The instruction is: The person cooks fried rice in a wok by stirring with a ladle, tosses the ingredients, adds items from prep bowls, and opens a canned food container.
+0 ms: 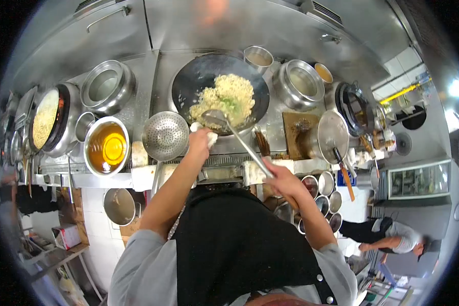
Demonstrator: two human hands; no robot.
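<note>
Black apron [239, 245] nearest. Left hand [200, 143] grips white cloth [212, 138] at near rim of wok [191, 76]; right hand [285, 182] is closed round ladle [246, 147]. Rice [234, 92] lies ahead of both; a hard push could spill it, a slipped cloth burn fingers.

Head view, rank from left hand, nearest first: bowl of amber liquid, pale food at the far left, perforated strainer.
From the left hand:
1. perforated strainer, just to its left
2. bowl of amber liquid, left, beyond the strainer
3. pale food, far left
</note>
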